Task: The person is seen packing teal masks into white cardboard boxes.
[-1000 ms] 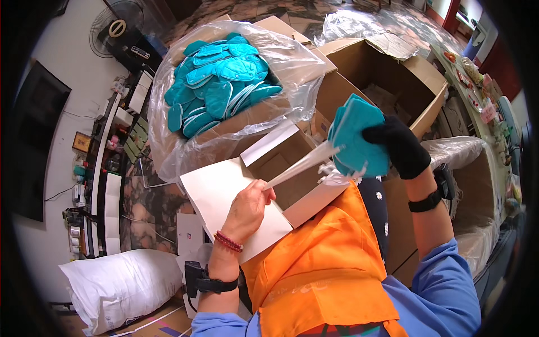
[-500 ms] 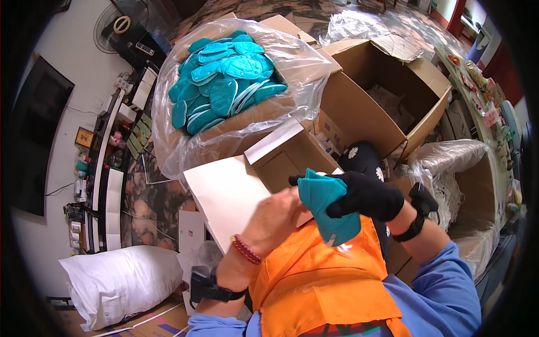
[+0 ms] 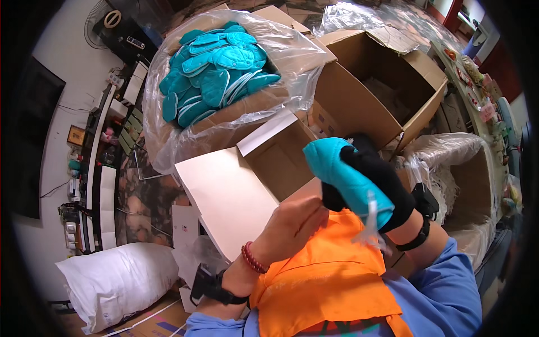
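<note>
My right hand (image 3: 387,177), in a black glove, grips a teal quilted fabric pad (image 3: 351,174) that is folded lengthwise and tilted. A pale translucent strip (image 3: 371,219), blurred, hangs at the pad's lower end. Bare, with a red bead bracelet at the wrist, my left hand (image 3: 295,224) is just left of the pad. Its fingers are closed together, the tips by the black glove; whatever they pinch is hidden. Below both hands lies my orange apron (image 3: 320,281).
Ahead, a plastic-lined carton (image 3: 236,121) is heaped with teal pads (image 3: 216,70). An opened white-flapped box (image 3: 222,188) sits before me. A large brown carton (image 3: 359,95) and a plastic-lined carton (image 3: 474,194) stand to the right; a white sack (image 3: 120,281) lies at left.
The pad and my right hand have moved up and to the right, the pad turning. My left hand has shifted slightly down and right, away from the pad. The view has shifted slightly.
</note>
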Available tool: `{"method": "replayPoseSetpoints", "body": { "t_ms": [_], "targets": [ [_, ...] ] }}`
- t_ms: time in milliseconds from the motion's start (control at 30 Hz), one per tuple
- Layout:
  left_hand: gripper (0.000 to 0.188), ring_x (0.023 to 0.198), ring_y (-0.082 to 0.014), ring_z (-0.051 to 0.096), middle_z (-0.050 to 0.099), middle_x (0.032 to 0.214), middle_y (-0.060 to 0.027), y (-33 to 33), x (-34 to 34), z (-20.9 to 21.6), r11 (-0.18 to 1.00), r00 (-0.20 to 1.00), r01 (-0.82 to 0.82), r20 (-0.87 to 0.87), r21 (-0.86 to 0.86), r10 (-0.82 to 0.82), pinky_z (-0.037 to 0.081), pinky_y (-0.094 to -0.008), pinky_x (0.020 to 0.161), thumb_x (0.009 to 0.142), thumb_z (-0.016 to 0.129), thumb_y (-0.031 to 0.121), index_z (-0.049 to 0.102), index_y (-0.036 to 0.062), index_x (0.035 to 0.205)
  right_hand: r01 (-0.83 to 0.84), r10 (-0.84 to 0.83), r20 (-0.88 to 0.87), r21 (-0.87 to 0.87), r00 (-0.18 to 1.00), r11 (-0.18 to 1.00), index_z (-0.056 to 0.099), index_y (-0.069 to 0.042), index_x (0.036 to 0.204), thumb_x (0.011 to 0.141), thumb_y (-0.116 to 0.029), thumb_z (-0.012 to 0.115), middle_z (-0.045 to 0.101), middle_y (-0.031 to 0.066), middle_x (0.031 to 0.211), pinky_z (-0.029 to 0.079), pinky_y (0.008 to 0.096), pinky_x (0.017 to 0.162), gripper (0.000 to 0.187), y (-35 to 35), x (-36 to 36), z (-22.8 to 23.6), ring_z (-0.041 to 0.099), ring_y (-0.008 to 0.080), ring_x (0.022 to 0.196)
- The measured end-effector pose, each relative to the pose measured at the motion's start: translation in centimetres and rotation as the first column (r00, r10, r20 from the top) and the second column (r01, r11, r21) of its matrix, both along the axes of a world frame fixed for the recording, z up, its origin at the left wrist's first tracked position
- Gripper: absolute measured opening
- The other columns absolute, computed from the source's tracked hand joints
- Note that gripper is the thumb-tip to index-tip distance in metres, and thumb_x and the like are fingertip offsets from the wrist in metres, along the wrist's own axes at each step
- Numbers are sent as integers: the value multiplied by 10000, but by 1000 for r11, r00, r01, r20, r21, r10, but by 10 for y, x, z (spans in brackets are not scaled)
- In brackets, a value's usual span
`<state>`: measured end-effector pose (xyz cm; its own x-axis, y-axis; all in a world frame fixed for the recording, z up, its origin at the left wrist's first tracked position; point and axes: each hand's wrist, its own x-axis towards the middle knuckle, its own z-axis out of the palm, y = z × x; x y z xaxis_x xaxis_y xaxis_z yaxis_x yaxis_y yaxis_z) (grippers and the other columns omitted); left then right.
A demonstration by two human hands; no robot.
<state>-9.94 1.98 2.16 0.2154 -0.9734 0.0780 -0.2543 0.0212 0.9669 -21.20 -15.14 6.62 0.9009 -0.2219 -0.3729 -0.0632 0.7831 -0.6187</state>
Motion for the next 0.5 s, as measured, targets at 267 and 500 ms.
{"method": "replayPoseSetpoints", "body": {
  "t_ms": [267,500],
  "targets": [
    [308,748,-149,594,607,994,-51,-7,-21,-30,987,885,-159,-447,-35,127,517,-298,688,1045,409,77,455,18,1344,-3,-96,-194,-457,976,890,639,20,979,953,-290,641,630,86,790,508,293,624,312,15,6,-29,607,132,673],
    [159,636,-307,567,582,766,-144,2,-33,0,977,977,-212,-32,-7,212,466,-342,603,969,553,101,602,-5,1077,98,149,351,-597,924,796,343,20,1488,958,-164,635,358,176,1550,434,376,1092,632,-1,-35,-51,448,279,1376]
  ]
}}
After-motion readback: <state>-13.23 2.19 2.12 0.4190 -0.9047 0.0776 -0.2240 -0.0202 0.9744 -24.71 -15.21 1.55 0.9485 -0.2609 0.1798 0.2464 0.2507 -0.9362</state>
